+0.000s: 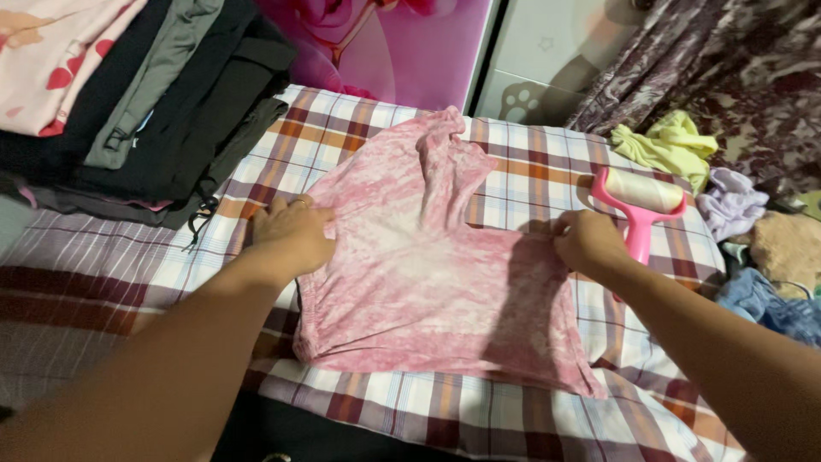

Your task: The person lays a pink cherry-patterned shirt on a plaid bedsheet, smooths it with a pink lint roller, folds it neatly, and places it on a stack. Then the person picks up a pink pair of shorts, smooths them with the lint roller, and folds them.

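A pink mottled garment (428,274) lies spread flat on a plaid cloth (530,171), with one sleeve folded inward toward the top. My left hand (291,233) rests on the garment's left edge, fingers closed over the fabric. My right hand (588,241) pinches the garment's right edge. A pink lint roller (641,201) lies just beyond my right hand on the plaid cloth.
A stack of folded dark and pink clothes (145,94) sits at the upper left. Loose yellow-green (671,145), lilac (731,205) and blue (770,304) garments are piled at the right. A pink panel (385,43) and a patterned curtain (727,60) stand behind.
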